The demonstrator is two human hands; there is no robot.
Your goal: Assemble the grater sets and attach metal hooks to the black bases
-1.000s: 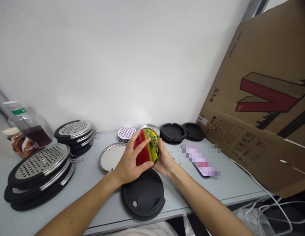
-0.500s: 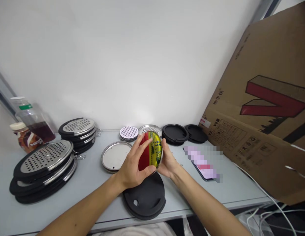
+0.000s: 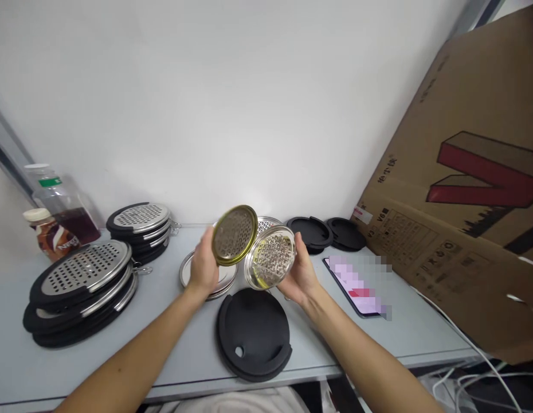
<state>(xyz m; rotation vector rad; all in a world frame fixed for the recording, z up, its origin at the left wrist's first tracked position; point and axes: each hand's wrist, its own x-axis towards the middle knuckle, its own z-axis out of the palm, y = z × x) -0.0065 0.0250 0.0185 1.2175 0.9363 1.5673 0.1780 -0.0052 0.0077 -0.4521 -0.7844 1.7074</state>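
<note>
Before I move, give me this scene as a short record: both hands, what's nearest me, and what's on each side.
Left hand: holds gold-rimmed disc, tilted
Right hand: holds silver-rimmed disc, tilted
Held discs: side by side; contact unclear
Nearest: black round cover, on the table
Left side: perforated disc stacks
Right side: phone, cardboard box

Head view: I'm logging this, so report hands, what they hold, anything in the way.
Left hand holding gold-rimmed disc. Right hand holding silver-rimmed disc. Black cover on table below, blocking neither hand.
</note>
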